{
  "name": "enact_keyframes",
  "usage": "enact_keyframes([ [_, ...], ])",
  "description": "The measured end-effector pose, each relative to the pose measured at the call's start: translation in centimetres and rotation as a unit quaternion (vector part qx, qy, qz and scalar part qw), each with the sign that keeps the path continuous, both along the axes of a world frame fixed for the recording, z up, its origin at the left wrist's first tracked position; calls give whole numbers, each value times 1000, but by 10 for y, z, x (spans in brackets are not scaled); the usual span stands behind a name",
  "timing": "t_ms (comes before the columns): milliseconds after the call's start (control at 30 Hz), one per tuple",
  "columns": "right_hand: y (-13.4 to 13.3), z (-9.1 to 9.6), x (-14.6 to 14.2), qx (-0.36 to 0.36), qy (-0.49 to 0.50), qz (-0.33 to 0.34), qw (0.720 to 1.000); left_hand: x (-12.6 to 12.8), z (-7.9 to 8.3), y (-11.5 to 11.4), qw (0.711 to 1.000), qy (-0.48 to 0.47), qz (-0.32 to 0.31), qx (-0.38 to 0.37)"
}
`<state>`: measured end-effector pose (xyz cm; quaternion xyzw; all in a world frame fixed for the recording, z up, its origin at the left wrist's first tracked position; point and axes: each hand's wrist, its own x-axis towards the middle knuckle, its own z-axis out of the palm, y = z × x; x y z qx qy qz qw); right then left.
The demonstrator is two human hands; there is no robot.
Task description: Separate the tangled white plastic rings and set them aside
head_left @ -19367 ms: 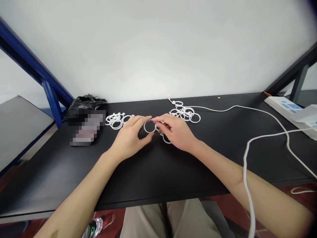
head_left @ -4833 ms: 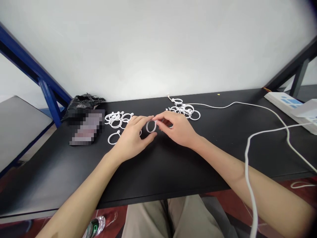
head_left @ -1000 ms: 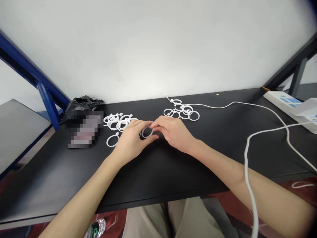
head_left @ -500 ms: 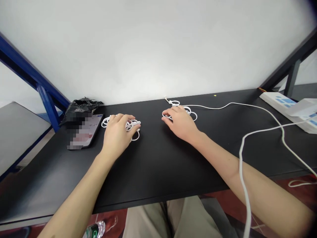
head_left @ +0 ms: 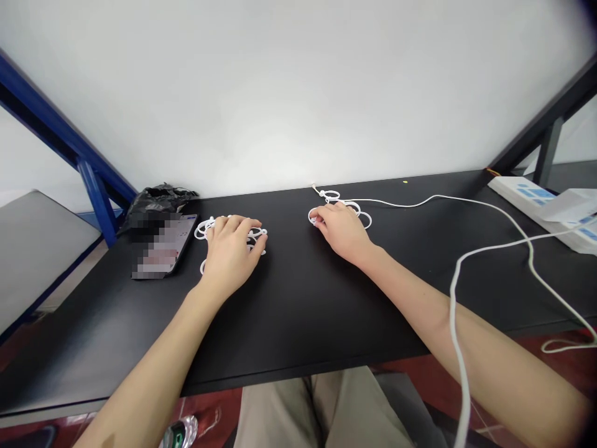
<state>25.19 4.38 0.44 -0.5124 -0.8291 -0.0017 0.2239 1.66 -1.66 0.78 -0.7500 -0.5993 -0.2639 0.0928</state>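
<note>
My left hand (head_left: pixel 230 252) lies flat, fingers spread, on top of a pile of white plastic rings (head_left: pixel 204 229) on the black table (head_left: pixel 303 298). Most of that pile is hidden under the palm. My right hand (head_left: pixel 339 229) rests on a second cluster of white rings (head_left: pixel 364 219) further right. Its fingers curl to the left, and the fingertips and thumb close on a ring at the cluster's left edge.
A phone (head_left: pixel 164 250) lies left of the left pile, with a crumpled black bag (head_left: pixel 158 198) behind it. A white cable (head_left: pixel 438 199) runs from the right cluster across the table and over my right forearm. A white power strip (head_left: pixel 536 193) sits far right.
One second ago both hands held a single ring between them at the table's middle. They have moved apart, the left onto the left pile, the right onto the right cluster.
</note>
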Motion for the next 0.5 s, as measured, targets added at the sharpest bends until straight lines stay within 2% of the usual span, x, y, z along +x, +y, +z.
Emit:
enact_keyframes([
  [133,-7,5,-3,7,62,25,998,4,2,-1,999,-16,-37,4],
  [267,-22,13,-9,-4,169,94,981,7,3,-3,996,-34,-82,10],
  [367,-34,19,-17,-51,277,144,949,12,5,-7,992,-53,-115,-6],
  [500,-45,23,-27,-168,396,172,886,18,8,-11,983,-68,-164,-41],
])
